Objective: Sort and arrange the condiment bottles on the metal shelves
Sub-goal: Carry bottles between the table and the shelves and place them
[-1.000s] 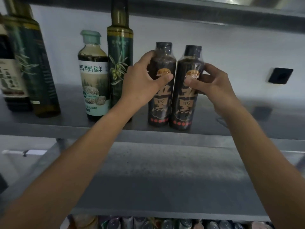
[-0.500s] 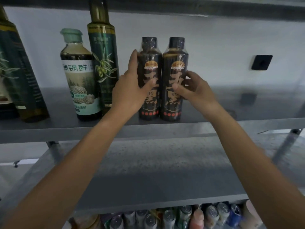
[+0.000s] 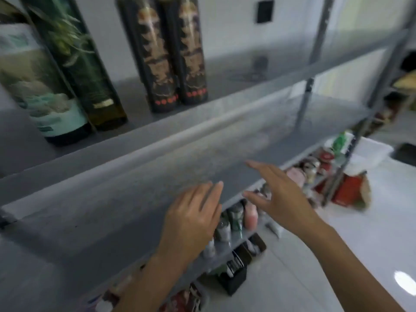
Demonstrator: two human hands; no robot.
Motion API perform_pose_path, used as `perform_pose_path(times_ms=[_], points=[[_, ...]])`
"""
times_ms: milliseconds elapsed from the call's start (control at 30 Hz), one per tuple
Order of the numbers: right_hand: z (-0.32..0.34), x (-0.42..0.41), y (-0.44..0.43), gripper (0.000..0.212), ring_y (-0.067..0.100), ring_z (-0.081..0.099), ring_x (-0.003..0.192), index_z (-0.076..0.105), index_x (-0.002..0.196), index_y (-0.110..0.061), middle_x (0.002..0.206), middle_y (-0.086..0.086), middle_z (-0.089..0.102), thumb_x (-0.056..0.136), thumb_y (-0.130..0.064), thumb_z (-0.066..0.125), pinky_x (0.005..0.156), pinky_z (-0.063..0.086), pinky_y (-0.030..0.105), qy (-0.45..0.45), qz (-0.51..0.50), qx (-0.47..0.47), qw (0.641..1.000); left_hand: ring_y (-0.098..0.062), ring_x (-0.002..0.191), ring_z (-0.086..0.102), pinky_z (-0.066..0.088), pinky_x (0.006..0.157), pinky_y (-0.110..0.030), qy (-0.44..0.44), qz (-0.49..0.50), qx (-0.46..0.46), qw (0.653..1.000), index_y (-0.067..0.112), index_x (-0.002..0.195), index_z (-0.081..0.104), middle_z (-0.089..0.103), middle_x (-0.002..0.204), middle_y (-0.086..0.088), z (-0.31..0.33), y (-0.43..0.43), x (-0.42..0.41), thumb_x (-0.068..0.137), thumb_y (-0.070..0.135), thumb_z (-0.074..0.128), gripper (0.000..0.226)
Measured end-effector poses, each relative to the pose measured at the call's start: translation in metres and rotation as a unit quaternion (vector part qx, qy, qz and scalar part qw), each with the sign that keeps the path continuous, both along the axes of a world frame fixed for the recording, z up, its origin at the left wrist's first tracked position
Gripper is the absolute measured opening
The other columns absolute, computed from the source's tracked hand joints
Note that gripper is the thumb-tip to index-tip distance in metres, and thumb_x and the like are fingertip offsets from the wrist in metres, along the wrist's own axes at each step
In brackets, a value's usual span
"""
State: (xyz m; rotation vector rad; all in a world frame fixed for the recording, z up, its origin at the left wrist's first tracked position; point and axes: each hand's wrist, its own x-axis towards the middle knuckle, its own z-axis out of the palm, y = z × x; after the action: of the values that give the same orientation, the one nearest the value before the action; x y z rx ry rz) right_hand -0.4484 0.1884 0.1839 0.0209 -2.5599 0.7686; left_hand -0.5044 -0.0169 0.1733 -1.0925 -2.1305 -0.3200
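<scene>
Two dark sauce bottles stand side by side on the upper metal shelf point(image 3: 202, 118), the left one point(image 3: 155, 61) touching the right one point(image 3: 191, 55). To their left stand a green olive-oil bottle point(image 3: 85, 70) and a bottle with a pale label point(image 3: 42, 91). My left hand point(image 3: 193, 221) and my right hand point(image 3: 276, 194) hover empty over the front of the middle shelf point(image 3: 135, 199), fingers straight and spread. The frame is blurred by head motion.
Several small bottles and cans point(image 3: 236, 219) crowd a lower shelf under my hands. A red package point(image 3: 346, 190) and a white container point(image 3: 369, 154) sit at the right. A shelf post point(image 3: 304, 95) rises at the right. White floor lies below right.
Both hands let go of the two dark bottles and dropped down to the middle shelf. The view tilted down and to the right.
</scene>
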Motion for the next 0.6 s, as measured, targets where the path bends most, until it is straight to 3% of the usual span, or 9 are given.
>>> perform_pose_path(times_ms=[133,267,367,533,600], points=[[-0.051,0.083,-0.018,0.061,0.01,0.047,0.117,0.045,0.136,-0.026,0.129,-0.007,0.056,0.081,-0.036,0.07,0.089,0.043,0.024,-0.058,-0.137,-0.027,0.988,-0.025,0.094,0.066,0.055,0.077,-0.035,-0.061,-0.118,-0.054,0.99,0.01,0.12,0.065,0.068,0.109,-0.007,-0.038,-0.005,0.027,0.094,0.027,0.05,0.035],[-0.08,0.174,-0.042,0.061,0.006,0.039,0.127,0.036,0.141,-0.034,0.138,-0.015,0.046,0.086,-0.041,0.062,0.093,0.032,0.017,-0.129,-0.278,-0.052,0.951,-0.025,0.098,0.064,0.052,0.084,-0.036,-0.097,-0.229,-0.119,0.961,0.01,0.122,0.064,0.067,0.111,-0.008,-0.069,0.011,0.058,0.092,0.03,0.054,0.037],[-0.091,0.241,-0.061,0.061,0.002,0.033,0.13,0.029,0.143,-0.037,0.141,-0.018,0.04,0.089,-0.044,0.057,0.094,0.027,0.013,-0.171,-0.375,-0.078,0.908,-0.024,0.097,0.063,0.048,0.083,-0.035,-0.116,-0.314,-0.161,0.928,0.011,0.122,0.063,0.066,0.11,-0.007,-0.082,0.034,0.095,0.089,0.035,0.052,0.042],[-0.099,0.346,-0.102,0.063,0.003,0.038,0.129,0.032,0.143,-0.034,0.139,-0.017,0.043,0.087,-0.041,0.061,0.102,0.034,0.021,-0.178,-0.533,-0.129,0.817,-0.024,0.096,0.065,0.054,0.081,-0.035,-0.134,-0.452,-0.225,0.853,0.011,0.125,0.06,0.067,0.11,-0.008,-0.092,0.07,0.17,0.09,0.038,0.047,0.047],[-0.101,0.382,-0.118,0.064,0.001,0.038,0.129,0.031,0.143,-0.034,0.139,-0.019,0.042,0.087,-0.042,0.061,0.102,0.034,0.019,-0.176,-0.584,-0.144,0.779,-0.024,0.095,0.066,0.055,0.082,-0.036,-0.127,-0.501,-0.238,0.823,0.012,0.125,0.06,0.068,0.109,-0.007,-0.092,0.081,0.202,0.091,0.04,0.045,0.047]])
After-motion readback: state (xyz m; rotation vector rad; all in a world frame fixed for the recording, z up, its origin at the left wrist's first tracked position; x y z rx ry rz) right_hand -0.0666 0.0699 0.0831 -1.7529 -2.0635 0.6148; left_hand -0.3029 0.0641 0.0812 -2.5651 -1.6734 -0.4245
